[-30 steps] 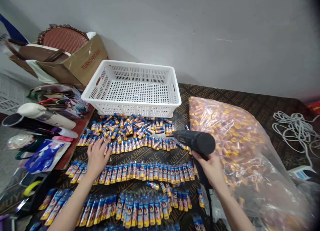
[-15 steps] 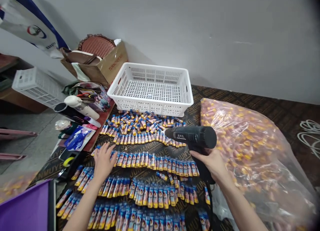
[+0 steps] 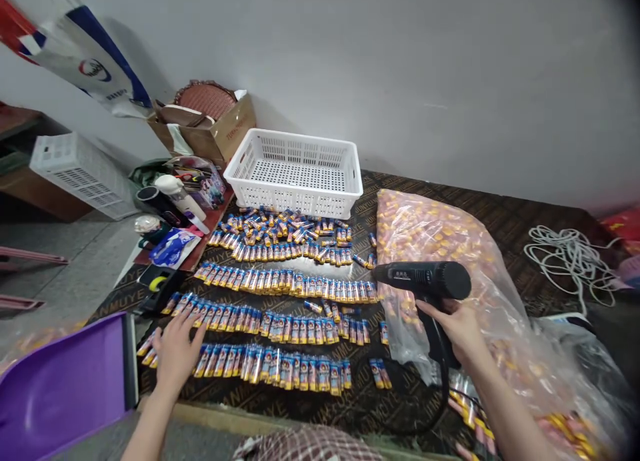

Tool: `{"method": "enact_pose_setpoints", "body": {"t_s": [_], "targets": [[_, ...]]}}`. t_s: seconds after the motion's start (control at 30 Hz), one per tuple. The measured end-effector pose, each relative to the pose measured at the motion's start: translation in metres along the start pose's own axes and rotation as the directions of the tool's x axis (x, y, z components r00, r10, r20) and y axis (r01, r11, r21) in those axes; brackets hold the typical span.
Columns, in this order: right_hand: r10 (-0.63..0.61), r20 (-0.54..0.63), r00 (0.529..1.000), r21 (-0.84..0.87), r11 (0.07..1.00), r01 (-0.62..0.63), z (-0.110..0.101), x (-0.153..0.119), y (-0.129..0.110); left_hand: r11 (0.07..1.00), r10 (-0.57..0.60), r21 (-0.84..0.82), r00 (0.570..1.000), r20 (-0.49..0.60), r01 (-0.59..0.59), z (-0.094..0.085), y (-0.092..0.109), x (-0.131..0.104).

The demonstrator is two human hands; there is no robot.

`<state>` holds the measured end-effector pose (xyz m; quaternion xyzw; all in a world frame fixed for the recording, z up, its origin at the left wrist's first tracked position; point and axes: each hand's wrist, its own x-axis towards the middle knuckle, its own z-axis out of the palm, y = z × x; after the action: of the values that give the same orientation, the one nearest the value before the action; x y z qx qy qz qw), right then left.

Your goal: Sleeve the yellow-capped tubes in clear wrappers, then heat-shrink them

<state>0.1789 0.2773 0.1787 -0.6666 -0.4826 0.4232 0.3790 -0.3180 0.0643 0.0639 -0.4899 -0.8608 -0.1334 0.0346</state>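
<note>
My right hand is wrapped round the handle of a black hair dryer. The dryer's nozzle points left, level with the right ends of the upper rows, and its cord hangs down to the table. Rows of small clear tubes with blue and yellow ends and printed sleeves lie side by side on the dark table. Over the left ends of the two nearest rows, my left hand is spread with its fingers apart. Whether its fingertips touch the tubes I cannot tell. A jumbled pile of tubes lies farther back.
A white plastic crate stands behind the pile. To the right lies a big clear bag of pink and yellow pieces. Bottles, a tape dispenser and a purple dustpan are on the left. White cord is coiled at far right.
The view has shifted, showing more of the table's front edge. My left hand has moved back toward me over the nearer rows. The dryer now sits farther right, beyond the pile.
</note>
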Motion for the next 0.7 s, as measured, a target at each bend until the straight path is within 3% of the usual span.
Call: {"method": "enact_pose_setpoints", "body": {"t_s": [0.1, 0.2, 0.3, 0.4, 0.57, 0.7], "targets": [[-0.076, 0.054, 0.996, 0.070, 0.995, 0.072, 0.033, 0.007, -0.012, 0.999, -0.020, -0.027, 1.000, -0.014, 0.019, -0.011, 0.002, -0.021], [-0.166, 0.123, 0.978, 0.126, 0.980, 0.151, 0.092, 0.022, -0.031, 0.998, -0.061, -0.020, 0.998, 0.015, 0.061, -0.018, -0.007, -0.040], [-0.235, 0.179, 0.955, 0.146, 0.967, 0.210, 0.155, 0.040, -0.051, 0.990, -0.138, 0.000, 0.990, 0.030, 0.138, -0.024, -0.030, -0.060], [-0.256, 0.235, 0.938, 0.105, 0.966, 0.238, 0.203, 0.054, -0.065, 0.974, -0.226, 0.029, 0.974, 0.016, 0.226, -0.034, -0.062, -0.085], [-0.277, 0.286, 0.917, 0.019, 0.959, 0.284, 0.239, 0.063, -0.072, 0.903, -0.425, 0.082, 0.905, 0.026, 0.422, -0.044, -0.114, -0.147], [-0.333, 0.334, 0.882, 0.029, 0.939, 0.344, 0.245, 0.059, -0.072, 0.847, -0.532, 0.074, 0.834, 0.146, 0.527, -0.039, -0.124, -0.184]]}}
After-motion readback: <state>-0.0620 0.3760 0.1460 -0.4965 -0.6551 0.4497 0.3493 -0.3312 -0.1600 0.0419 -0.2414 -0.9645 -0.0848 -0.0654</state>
